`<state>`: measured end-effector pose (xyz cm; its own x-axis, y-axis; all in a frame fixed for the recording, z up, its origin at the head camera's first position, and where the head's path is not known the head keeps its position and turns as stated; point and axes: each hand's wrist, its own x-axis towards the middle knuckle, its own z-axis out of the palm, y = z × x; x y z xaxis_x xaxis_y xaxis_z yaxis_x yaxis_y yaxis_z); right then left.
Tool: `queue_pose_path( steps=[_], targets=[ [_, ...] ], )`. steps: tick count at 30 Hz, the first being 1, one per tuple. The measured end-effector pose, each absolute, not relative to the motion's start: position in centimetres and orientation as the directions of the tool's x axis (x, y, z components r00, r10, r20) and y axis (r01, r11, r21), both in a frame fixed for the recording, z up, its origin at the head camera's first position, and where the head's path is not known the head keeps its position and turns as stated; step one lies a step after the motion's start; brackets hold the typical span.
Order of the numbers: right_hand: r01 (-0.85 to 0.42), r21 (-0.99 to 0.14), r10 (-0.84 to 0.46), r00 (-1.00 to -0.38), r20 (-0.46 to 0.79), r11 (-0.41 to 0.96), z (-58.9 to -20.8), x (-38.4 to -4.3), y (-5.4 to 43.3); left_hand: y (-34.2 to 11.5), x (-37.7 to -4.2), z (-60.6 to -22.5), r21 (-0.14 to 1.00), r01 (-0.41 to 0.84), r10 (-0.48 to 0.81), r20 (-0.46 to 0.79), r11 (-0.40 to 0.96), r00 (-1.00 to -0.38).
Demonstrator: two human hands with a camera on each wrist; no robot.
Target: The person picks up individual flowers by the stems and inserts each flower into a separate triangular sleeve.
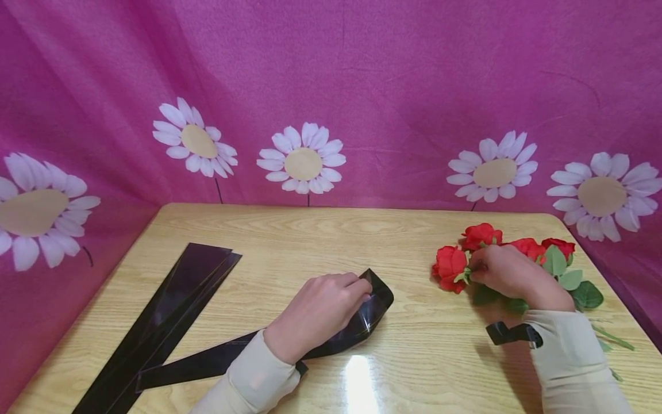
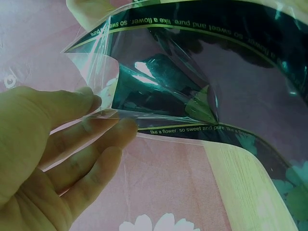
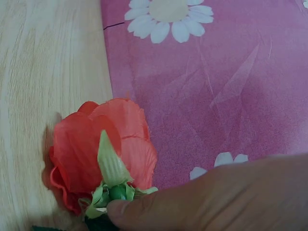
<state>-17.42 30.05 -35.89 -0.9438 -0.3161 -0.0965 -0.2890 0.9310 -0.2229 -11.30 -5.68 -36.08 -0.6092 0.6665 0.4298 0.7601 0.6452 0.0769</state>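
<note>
We saw a glossy, tapering film sleeve (image 1: 369,319) slanting across the wood-grain table (image 1: 403,241), its wide mouth bowed open; whether it held anything, we could not tell. The left hand (image 1: 323,305) pinched it near that mouth, and its dark bands (image 2: 192,21) bore gold lines and lettering. Well apart, the right hand (image 1: 509,273) gripped a ruffled red rose (image 1: 450,267) just beneath its petals, beside other roses (image 1: 527,247). Smooth, flat dark sleeves (image 1: 160,322) lay leftward.
</note>
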Motion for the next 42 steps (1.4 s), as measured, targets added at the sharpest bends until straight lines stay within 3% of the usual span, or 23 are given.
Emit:
queue_pose_path(
  steps=[9,16,27,33,42],
  targets=[
    [-0.258,-0.251,-0.292,-0.95,-0.109,0.933,-35.4,-17.2,29.7,-5.7,-11.2,-36.0,0.064,0.76,0.667,0.436,0.647,-0.604],
    [-0.321,-0.219,-0.341,-0.938,-0.059,0.921,-35.2,-16.9,29.5,-5.7,-11.2,-36.1,0.062,0.754,0.665,0.427,0.654,-0.612],
    [-0.295,-0.205,-0.303,-0.953,-0.009,0.933,-33.8,-16.3,28.2,-5.6,-11.3,-36.2,0.056,0.756,0.671,0.423,0.652,-0.61],
    [-0.351,-0.17,-0.334,-0.935,0.122,0.921,-32.6,-15.4,27.3,-5.6,-11.3,-36.2,0.066,0.757,0.673,0.413,0.65,-0.613],
    [-0.441,-0.116,-0.368,-0.845,0.388,0.89,-31.5,-14.0,26.2,-5.6,-11.3,-36.2,0.068,0.758,0.673,0.414,0.649,-0.613]
  ],
)
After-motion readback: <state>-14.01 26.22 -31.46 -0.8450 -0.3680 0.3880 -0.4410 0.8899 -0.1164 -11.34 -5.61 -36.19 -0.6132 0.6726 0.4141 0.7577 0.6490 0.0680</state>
